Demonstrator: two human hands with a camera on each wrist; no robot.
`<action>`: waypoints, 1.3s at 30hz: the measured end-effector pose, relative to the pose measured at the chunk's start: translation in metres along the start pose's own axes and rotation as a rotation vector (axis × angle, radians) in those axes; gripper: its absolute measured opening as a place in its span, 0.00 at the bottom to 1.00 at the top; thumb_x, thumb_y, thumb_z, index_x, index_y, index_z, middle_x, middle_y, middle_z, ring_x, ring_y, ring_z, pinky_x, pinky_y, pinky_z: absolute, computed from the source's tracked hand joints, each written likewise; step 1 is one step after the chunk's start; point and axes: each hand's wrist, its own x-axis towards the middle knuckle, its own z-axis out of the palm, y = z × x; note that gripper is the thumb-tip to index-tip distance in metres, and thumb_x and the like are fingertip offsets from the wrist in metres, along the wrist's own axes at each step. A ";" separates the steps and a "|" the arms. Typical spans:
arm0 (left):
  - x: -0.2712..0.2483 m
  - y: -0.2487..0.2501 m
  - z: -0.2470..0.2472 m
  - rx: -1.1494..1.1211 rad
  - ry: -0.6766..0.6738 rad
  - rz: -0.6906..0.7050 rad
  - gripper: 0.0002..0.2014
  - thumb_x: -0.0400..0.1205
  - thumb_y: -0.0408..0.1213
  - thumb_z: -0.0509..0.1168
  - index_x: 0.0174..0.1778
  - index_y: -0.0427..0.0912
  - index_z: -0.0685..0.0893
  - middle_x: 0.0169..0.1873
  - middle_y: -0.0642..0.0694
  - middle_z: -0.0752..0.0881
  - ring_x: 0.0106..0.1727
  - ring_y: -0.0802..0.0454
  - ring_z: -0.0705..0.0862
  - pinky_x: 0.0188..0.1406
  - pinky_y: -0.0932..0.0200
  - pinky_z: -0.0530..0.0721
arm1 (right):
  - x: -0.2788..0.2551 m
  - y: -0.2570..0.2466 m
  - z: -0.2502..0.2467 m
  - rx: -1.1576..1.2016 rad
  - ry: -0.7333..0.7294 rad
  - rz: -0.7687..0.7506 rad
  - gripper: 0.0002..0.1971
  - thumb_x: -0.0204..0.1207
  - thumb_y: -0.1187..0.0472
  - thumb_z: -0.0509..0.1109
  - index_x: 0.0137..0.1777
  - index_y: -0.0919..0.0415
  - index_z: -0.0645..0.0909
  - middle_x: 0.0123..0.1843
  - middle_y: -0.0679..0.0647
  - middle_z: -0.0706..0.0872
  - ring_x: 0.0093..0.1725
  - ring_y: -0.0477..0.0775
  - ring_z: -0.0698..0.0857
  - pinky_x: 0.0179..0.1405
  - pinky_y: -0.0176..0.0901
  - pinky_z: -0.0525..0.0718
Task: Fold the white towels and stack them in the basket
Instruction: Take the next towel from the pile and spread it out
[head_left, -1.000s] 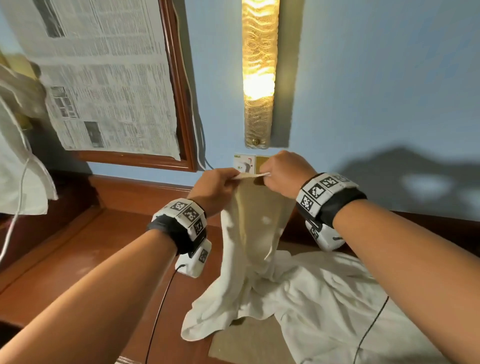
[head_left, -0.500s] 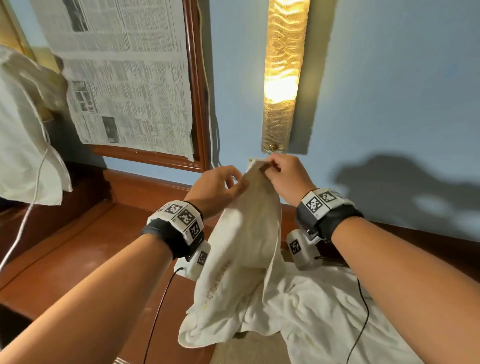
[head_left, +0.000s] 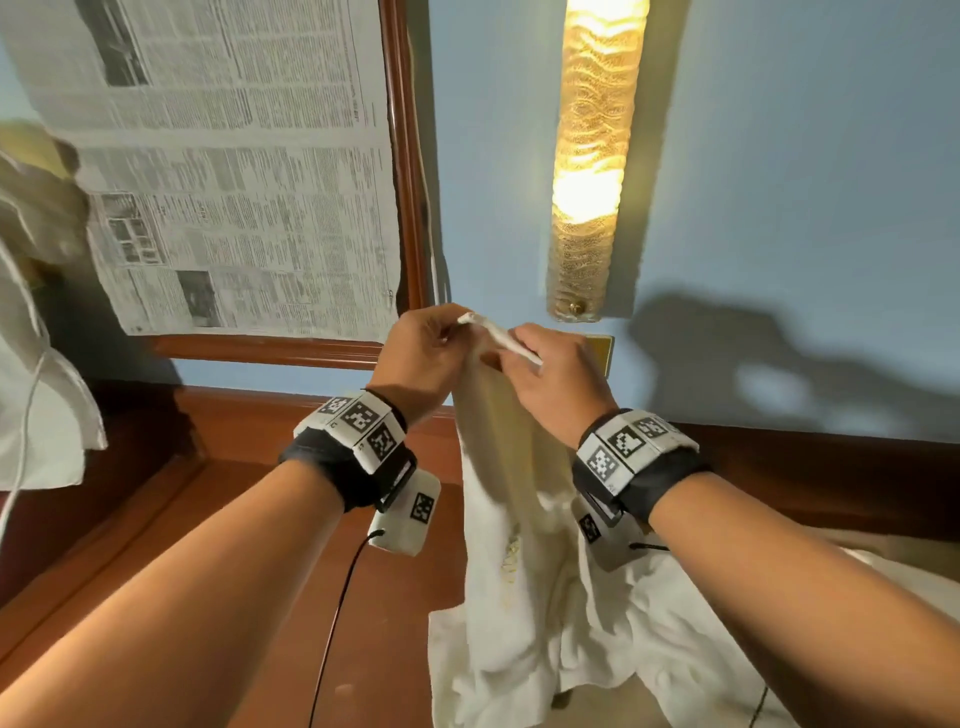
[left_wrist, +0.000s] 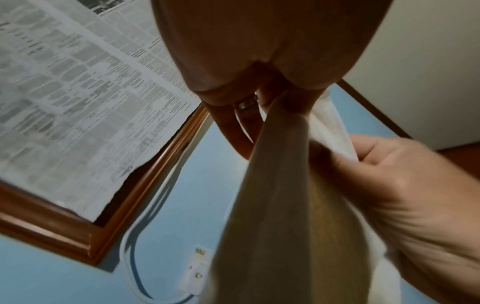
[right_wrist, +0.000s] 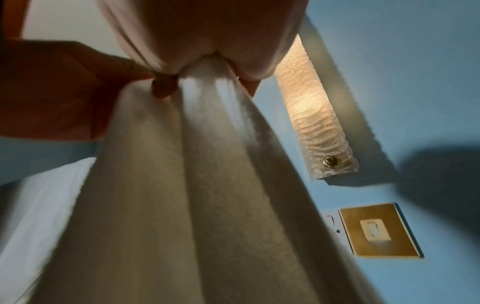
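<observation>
A white towel (head_left: 514, 514) hangs from both hands, lifted above the wooden tabletop (head_left: 218, 519). My left hand (head_left: 431, 348) pinches its top edge near one corner, and my right hand (head_left: 545, 374) grips the same edge just to the right, the two hands almost touching. The cloth (left_wrist: 280, 205) drops in long folds below the left hand's fingers (left_wrist: 244, 127). In the right wrist view the towel (right_wrist: 197, 195) fills the middle, bunched under the right palm. Its lower end trails onto more white towel cloth (head_left: 701, 665) heaped on the table. No basket is in view.
A framed mirror covered with newspaper (head_left: 234, 171) hangs on the blue wall at left. A lit wall lamp (head_left: 592, 156) is straight ahead, a brass switch plate (right_wrist: 376, 228) below it. White cloth (head_left: 36, 364) and a cable hang at far left.
Both hands have shifted along the towel's top edge and now sit closer together and further right. The head view has swung left and nearer the wall.
</observation>
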 end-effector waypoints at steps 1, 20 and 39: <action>-0.002 -0.001 -0.011 0.003 -0.032 0.013 0.10 0.87 0.32 0.63 0.47 0.39 0.90 0.40 0.43 0.91 0.46 0.46 0.88 0.45 0.55 0.85 | -0.003 -0.004 0.008 -0.041 0.005 -0.013 0.10 0.76 0.63 0.76 0.35 0.62 0.82 0.26 0.46 0.74 0.26 0.52 0.70 0.26 0.42 0.64; -0.033 -0.012 -0.099 -0.517 -0.133 0.107 0.12 0.87 0.33 0.60 0.41 0.44 0.87 0.37 0.52 0.87 0.40 0.54 0.84 0.46 0.54 0.82 | -0.030 -0.089 0.004 -0.178 0.050 0.302 0.05 0.79 0.63 0.68 0.47 0.62 0.85 0.37 0.51 0.85 0.38 0.52 0.80 0.37 0.46 0.74; -0.064 0.061 0.009 -0.433 -0.329 0.059 0.24 0.90 0.48 0.57 0.41 0.30 0.83 0.32 0.27 0.81 0.32 0.48 0.78 0.35 0.52 0.79 | -0.155 -0.026 -0.103 -0.264 -0.194 0.752 0.13 0.79 0.51 0.72 0.40 0.61 0.87 0.36 0.55 0.88 0.39 0.58 0.86 0.40 0.49 0.82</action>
